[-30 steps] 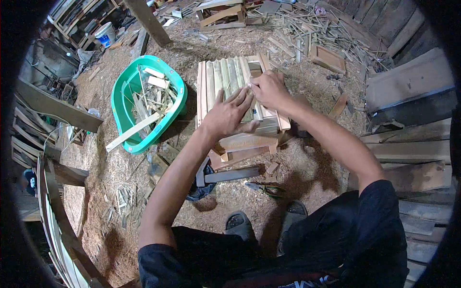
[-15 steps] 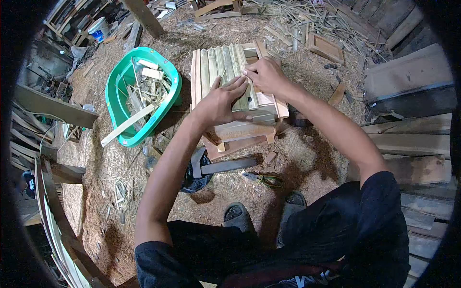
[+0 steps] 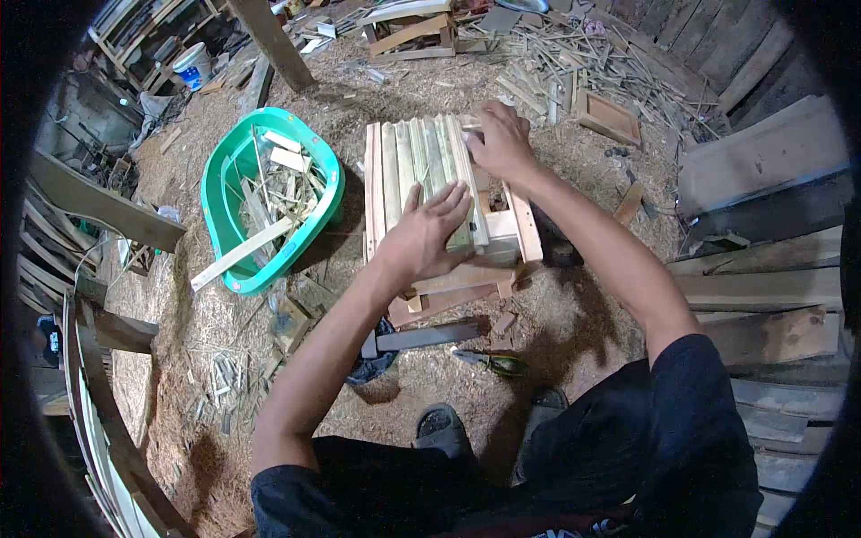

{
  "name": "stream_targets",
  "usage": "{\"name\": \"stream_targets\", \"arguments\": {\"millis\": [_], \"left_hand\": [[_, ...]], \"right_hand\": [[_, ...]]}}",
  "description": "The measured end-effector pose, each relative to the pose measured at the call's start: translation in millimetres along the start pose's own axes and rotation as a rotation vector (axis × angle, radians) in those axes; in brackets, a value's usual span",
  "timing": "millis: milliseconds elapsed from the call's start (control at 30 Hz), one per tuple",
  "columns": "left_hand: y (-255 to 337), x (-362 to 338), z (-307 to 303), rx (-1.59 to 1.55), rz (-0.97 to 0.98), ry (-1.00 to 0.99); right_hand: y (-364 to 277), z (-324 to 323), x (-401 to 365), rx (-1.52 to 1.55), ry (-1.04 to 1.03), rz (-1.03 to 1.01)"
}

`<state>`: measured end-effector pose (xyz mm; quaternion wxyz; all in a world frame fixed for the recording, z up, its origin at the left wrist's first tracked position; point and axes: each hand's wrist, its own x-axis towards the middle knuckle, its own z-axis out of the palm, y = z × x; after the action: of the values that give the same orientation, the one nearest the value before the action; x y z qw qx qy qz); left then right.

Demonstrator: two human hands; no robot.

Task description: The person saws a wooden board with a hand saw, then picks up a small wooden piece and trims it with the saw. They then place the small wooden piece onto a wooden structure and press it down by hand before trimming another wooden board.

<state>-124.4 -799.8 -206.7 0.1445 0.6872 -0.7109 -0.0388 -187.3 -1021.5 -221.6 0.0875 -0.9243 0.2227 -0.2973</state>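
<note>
Several narrow wooden strips [image 3: 406, 166] lie side by side across a small wooden frame [image 3: 527, 224], whose right part is uncovered. My left hand [image 3: 429, 229] rests flat on the strips near their lower end, fingers spread. At the upper right end of the strips, my right hand [image 3: 502, 141] is bent against the edge of the outermost strip and the frame; its fingertips are partly hidden. Below the frame lie a hammer [image 3: 426, 337] and pliers [image 3: 489, 361] on the sawdust floor.
A green tub [image 3: 212, 202] of wood scraps stands left of the frame, a long strip jutting over its rim. A wooden post [image 3: 272, 43] rises behind. Boards [image 3: 762, 161] are stacked at the right. Scrap wood [image 3: 592, 67] lies at the back.
My right hand has moved up and slightly away from my left hand, toward the far end of the outermost strip. My left hand stays on the strips. The whole view has shifted slightly.
</note>
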Motion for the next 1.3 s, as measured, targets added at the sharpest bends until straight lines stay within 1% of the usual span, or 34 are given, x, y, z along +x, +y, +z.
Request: {"name": "stream_targets", "arguments": {"millis": [67, 100, 200, 233, 333, 367, 467, 500, 533, 600, 667, 700, 800, 900, 1000, 1200, 1300], "left_hand": [[0.7, -1.0, -0.6, 0.009, -0.001, 0.002], [1.4, -1.0, -2.2, 0.014, -0.001, 0.004], [6.8, -2.7, -3.0, 0.001, -0.024, 0.005], [8.1, -4.5, -0.6, 0.005, -0.026, 0.010], [14.5, -8.3, -3.0, -0.002, -0.035, -0.006], [16.8, -9.7, -3.5, -0.004, -0.041, -0.013], [26.2, -17.6, -4.8, 0.014, -0.038, -0.001], [30.4, -20.3, -4.0, 0.022, -0.031, 0.013], [34.9, -22.7, -3.6, 0.031, -0.020, 0.027], [43.2, -29.0, -0.1, 0.093, -0.015, -0.005], [47.2, -35.4, 7.2, 0.203, 0.025, -0.012], [50.8, -37.8, 7.2, 0.194, 0.017, -0.042], [57.9, -40.9, 5.0, 0.219, 0.016, -0.049], [55.3, -42.3, 7.8, 0.187, 0.031, 0.003], [56.8, -42.9, 2.0, 0.140, 0.029, -0.016], [55.1, -37.6, 6.2, 0.122, 0.072, 0.034], [53.7, -34.8, 3.9, 0.111, 0.084, 0.016]], "right_hand": [[21.3, 12.3, 13.6, 0.073, -0.007, 0.043], [29.1, 14.8, 23.2, 0.159, -0.017, 0.012], [41.6, 22.9, 45.6, 0.384, -0.138, -0.111], [38.2, 26.7, 54.5, 0.379, -0.240, -0.047], [33.0, 44.4, 54.7, 0.482, -0.196, -0.017], [33.6, 49.0, 54.2, 0.486, -0.111, -0.070], [32.6, 28.3, 56.1, 0.459, -0.309, -0.070], [23.2, 11.1, 48.9, 0.478, -0.305, -0.042], [24.0, 8.9, 45.6, 0.515, -0.287, -0.056], [24.8, 0.6, 37.8, 0.588, -0.246, -0.080], [22.8, -11.6, 30.9, 0.568, -0.220, -0.123], [21.7, -15.1, 28.9, 0.558, -0.212, -0.150], [19.4, -19.4, 25.6, 0.556, -0.191, -0.139], [16.2, -21.9, 26.2, 0.521, -0.225, -0.082], [15.6, -21.4, 25.2, 0.506, -0.212, -0.015], [34.3, -10.9, 21.4, 0.565, -0.151, -0.034], [38.7, -9.8, 17.5, 0.514, -0.115, -0.018]]}}
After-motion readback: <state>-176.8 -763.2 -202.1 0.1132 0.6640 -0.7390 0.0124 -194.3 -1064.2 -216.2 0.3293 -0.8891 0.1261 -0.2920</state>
